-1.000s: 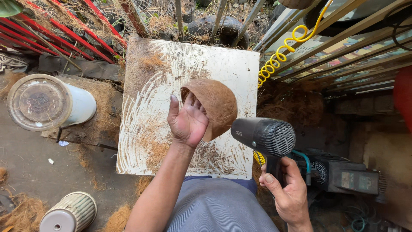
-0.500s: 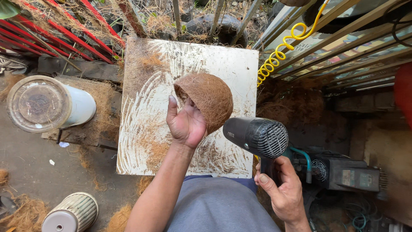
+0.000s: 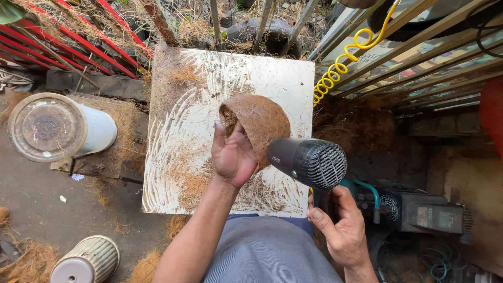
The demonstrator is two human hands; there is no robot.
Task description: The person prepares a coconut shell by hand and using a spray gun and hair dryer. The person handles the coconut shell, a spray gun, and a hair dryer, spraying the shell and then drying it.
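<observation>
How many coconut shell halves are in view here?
1. The single coconut shell half sits in the left hand, above the white board, beside the hair dryer. Others may be hidden.

Few such things show. A small pale printed mark (image 3: 276, 159) sits on the black barrel of the hair dryer (image 3: 306, 161), near its front end. To the lower right of the hair dryer, a dark machine (image 3: 419, 210) carries a small rectangular label plate (image 3: 428, 219) on its side, greyish and too blurred to read. No screens or signs are in view.
</observation>
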